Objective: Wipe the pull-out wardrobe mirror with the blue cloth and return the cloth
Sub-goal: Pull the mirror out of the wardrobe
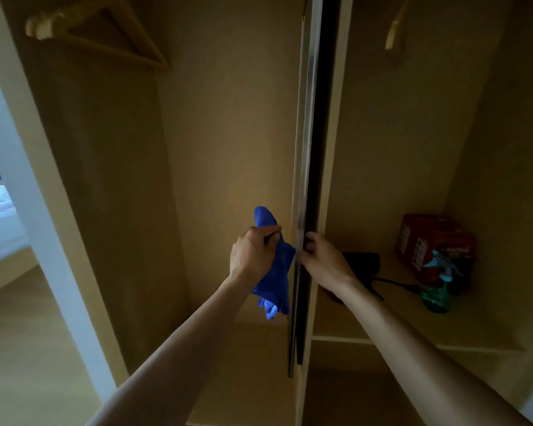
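Standing open, a tan wooden wardrobe (234, 118) fills the view, split by an upright divider into a left bay and a right bay. Edge-on along that divider runs the pull-out mirror (303, 179), a thin strip with a dark frame beside it. Wooden hangers (99, 32) hang at the top of the left bay. On the shelf (382, 330) in the right bay sit a red box (434, 241), a black item with a trailing cord (362, 262) and, in front of the box, a teal spray bottle (437, 290). A person's right hand (323, 259) pinches the mirror's edge just above shelf level. Beside it, the left hand (253, 250) clenches the blue cloth (274, 272), which is bunched, poking above the fist, hanging below it and touching the mirror's edge
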A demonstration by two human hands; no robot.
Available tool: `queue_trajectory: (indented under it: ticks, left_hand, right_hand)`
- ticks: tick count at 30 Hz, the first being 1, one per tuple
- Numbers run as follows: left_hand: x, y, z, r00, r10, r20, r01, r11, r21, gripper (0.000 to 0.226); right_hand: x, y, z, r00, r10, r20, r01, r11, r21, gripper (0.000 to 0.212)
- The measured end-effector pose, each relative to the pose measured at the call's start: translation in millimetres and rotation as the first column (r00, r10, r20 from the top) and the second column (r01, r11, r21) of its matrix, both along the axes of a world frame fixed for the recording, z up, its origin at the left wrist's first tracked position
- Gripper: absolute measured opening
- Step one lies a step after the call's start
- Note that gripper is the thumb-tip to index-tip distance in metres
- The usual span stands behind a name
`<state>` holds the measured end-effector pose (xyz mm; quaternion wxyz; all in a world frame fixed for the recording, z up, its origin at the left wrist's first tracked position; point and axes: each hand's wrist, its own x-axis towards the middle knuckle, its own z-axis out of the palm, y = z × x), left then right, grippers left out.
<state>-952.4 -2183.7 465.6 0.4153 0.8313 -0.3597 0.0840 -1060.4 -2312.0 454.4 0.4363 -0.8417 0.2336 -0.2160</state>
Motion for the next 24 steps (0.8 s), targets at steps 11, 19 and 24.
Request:
queue_trajectory:
  ticks: [11, 19, 24]
  left_hand:
    - [10.2, -41.5, 45.6, 0.994, -0.052, 0.101, 0.056, 0.997, -0.044, 0.027]
    - [10.8, -52.3, 52.2, 0.990, -0.083, 0.110, 0.084, 0.996, -0.006, 0.018]
    - [10.9, -51.0, 52.1, 0.991, -0.090, 0.098, 0.090, 0.996, 0.004, 0.018]
  right_hand:
    - [32.3, -11.5, 43.8, 0.983, -0.091, 0.158, 0.113, 0.984, -0.137, 0.034]
    - [40.7, -16.2, 47.7, 0.960, -0.209, 0.185, 0.240, 0.957, -0.162, 0.030]
    - [42.2, -18.8, 52.2, 0.970, -0.213, 0.120, 0.231, 0.959, -0.166, 0.030]
